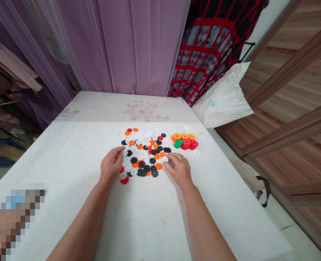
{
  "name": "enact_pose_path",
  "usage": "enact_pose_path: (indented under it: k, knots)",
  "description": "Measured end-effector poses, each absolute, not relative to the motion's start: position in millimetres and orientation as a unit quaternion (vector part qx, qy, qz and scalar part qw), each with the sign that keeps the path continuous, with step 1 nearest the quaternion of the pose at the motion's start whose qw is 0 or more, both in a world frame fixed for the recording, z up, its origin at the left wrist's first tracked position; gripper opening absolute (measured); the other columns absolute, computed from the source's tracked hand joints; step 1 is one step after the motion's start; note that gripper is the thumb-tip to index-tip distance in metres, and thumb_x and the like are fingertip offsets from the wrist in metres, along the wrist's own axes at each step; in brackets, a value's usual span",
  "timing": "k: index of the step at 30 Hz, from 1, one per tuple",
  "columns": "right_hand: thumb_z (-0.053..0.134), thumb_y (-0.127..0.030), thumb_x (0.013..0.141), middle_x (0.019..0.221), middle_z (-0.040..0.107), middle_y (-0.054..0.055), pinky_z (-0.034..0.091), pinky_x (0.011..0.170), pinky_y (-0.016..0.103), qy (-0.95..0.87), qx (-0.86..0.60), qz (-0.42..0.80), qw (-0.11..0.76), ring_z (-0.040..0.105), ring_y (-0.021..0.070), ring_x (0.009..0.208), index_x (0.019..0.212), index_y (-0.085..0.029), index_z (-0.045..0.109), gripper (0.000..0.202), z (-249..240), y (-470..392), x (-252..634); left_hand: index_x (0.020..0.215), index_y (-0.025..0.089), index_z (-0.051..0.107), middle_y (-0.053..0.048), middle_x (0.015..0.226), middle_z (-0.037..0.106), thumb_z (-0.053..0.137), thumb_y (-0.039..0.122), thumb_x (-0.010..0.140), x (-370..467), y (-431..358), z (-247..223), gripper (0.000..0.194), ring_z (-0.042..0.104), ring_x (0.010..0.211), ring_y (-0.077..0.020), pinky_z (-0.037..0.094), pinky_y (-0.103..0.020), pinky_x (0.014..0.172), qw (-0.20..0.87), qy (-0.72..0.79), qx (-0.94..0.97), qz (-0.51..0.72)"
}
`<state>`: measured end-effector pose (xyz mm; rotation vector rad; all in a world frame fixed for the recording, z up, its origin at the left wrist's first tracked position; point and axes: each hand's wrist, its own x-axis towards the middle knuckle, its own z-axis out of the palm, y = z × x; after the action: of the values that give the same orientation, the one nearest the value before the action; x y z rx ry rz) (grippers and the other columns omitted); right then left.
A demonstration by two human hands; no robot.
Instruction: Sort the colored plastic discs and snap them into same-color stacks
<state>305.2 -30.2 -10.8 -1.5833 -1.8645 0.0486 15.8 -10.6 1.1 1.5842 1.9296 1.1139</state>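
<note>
A loose pile of notched plastic snowflake discs in white, black, orange and red lies on the table; a black disc sits near its middle. At the pile's left edge is my left hand, fingers curled in and a bit of red showing by them; what they hold is hidden. My right hand is at the right edge, thumb and fingers closed around a white snowflake disc. Beyond it, discs stand grouped by colour: an orange row, a red row and a green stack.
A single white disc lies beside the rows, with a tiny yellow piece behind. The white-covered table ends at a purple curtain. A white bag hangs off the right far corner. Wooden doors stand right.
</note>
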Motion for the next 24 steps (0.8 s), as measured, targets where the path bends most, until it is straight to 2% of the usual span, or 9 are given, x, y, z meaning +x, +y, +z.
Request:
enact_pose_path:
  k: [12,24]
  knots:
    - [0.067,-0.031,0.083,0.113,0.075,0.006,0.051,0.090,0.038,-0.722,-0.614,0.015,0.319,0.067,0.0245,0.103,0.100,-0.026,0.076,0.019,-10.3,-30.1,304.9,0.110,0.027,0.075,-0.002,0.083,0.073,0.048,0.040,0.085,16.6,-11.1,1.3,0.039,0.069,0.080,-0.0190,0.055,-0.030,0.079,0.201,0.694,0.564,0.400]
    - [0.065,-0.030,0.085,0.114,0.075,0.006,0.050,0.090,0.038,-0.728,-0.609,0.007,0.315,0.067,0.0244,0.104,0.101,-0.026,0.076,0.019,-10.3,-31.2,305.8,0.109,0.028,0.075,-0.002,0.091,0.075,0.048,0.040,0.085,16.3,-10.8,1.0,0.038,0.070,0.087,-0.0196,0.055,-0.032,0.087,0.198,0.695,0.564,0.400]
